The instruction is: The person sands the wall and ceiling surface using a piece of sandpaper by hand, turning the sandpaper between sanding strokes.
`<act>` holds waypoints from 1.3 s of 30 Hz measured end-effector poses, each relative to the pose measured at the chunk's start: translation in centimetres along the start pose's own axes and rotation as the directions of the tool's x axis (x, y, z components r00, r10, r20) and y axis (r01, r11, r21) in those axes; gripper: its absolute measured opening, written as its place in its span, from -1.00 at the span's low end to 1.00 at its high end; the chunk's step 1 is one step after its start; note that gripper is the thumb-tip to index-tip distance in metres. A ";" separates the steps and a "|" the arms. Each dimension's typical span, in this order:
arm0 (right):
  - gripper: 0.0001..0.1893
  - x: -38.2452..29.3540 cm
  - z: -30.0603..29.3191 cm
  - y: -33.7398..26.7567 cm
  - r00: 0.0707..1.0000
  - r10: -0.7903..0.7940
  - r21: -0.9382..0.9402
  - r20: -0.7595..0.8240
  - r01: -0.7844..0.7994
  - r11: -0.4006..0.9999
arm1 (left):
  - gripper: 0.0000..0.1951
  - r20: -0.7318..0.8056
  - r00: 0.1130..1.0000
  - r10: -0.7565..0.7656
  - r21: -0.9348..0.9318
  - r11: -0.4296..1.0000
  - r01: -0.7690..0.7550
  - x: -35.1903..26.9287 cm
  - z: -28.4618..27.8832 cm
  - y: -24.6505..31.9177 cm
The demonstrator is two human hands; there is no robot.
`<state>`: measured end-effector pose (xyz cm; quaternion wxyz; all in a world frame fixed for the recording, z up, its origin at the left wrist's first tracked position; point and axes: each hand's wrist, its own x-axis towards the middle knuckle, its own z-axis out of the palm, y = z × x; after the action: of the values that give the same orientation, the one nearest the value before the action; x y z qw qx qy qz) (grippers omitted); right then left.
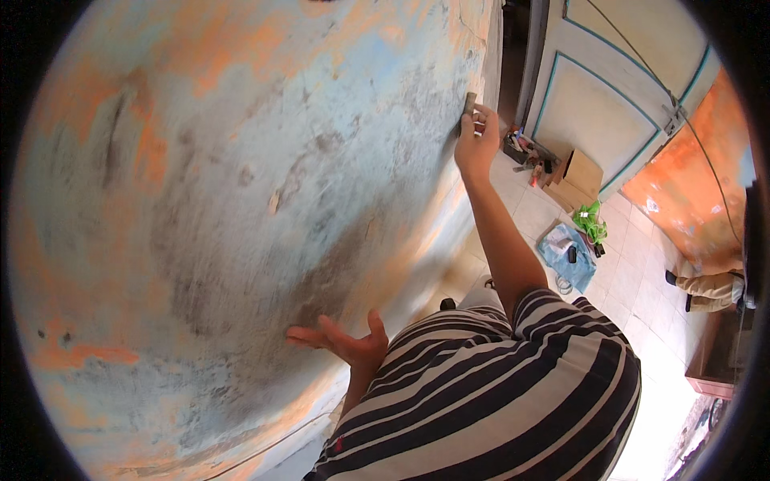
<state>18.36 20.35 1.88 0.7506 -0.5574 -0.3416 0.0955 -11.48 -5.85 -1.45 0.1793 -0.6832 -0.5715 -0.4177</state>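
Before me rises a wall (240,150) with worn pale blue paint, orange patches and dark smudges. My right hand (478,144) is stretched out to its right edge, beside the door opening. Between the thumb and fingers is a small greyish-brown block (470,103), possibly a sanding block, held at the wall surface. Lower down, close to my striped shirt, my left hand (349,344) is raised with its fingers spread and nothing in it. Whether its fingertips touch the wall, I cannot tell.
A pale door (601,108) with blue trim stands at the upper right. On the tiled floor (619,282) lie an open cardboard box (580,174), several tools (529,150), a blue plastic sheet (565,255) and a green bag (591,222). A cable (710,156) hangs across the right.
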 end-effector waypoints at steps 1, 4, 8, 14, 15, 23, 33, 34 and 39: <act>-0.77 -0.4 0.0 -0.9 1.000 0.002 0.009 0.007 -0.002 1.000 | 0.02 -0.030 0.999 -0.036 0.064 0.997 0.037 0.3 0.0 0.6; -0.79 -1.5 -0.7 -4.5 0.913 -0.382 0.153 0.143 0.361 0.920 | 0.04 -0.103 0.990 -0.097 0.179 0.977 0.115 1.7 1.3 2.1; -0.79 3.7 -0.4 -0.5 0.958 -0.270 0.097 0.101 0.260 0.961 | 0.07 -0.209 0.962 -0.174 0.245 0.944 0.224 4.1 3.0 4.5; -0.79 6.3 -0.2 -0.4 0.964 -0.220 0.154 0.152 0.197 0.968 | 0.05 -0.227 0.954 -0.196 0.222 0.943 0.247 7.5 7.0 8.9; -0.79 6.5 -0.6 -2.1 0.904 -0.375 0.218 0.206 0.331 0.918 | 0.05 -0.229 0.953 -0.200 0.231 0.939 0.253 7.9 7.6 9.7; -0.80 13.9 0.0 -1.2 0.916 -0.367 0.210 0.162 0.332 0.920 | 0.04 -0.192 0.922 -0.335 0.110 0.927 0.360 9.9 12.0 14.8; -0.79 17.4 1.0 -3.0 0.796 -0.595 0.246 0.110 0.559 0.792 | 0.06 -0.081 0.790 -0.607 0.075 0.787 0.612 8.8 13.8 19.8; -0.76 16.8 0.6 -3.2 0.699 -0.686 0.320 0.203 0.614 0.721 | 0.07 -0.067 0.768 -0.636 0.070 0.765 0.640 8.8 13.9 19.9; -0.78 18.0 1.3 -2.5 0.673 -0.714 0.352 0.190 0.633 0.690 | 0.07 -0.090 0.760 -0.644 0.093 0.754 0.650 8.6 13.6 19.8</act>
<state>30.38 29.90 11.63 0.7334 -0.2655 -0.6229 -0.0603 11.91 3.78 1.85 0.0789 -0.4206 -0.7913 -0.4368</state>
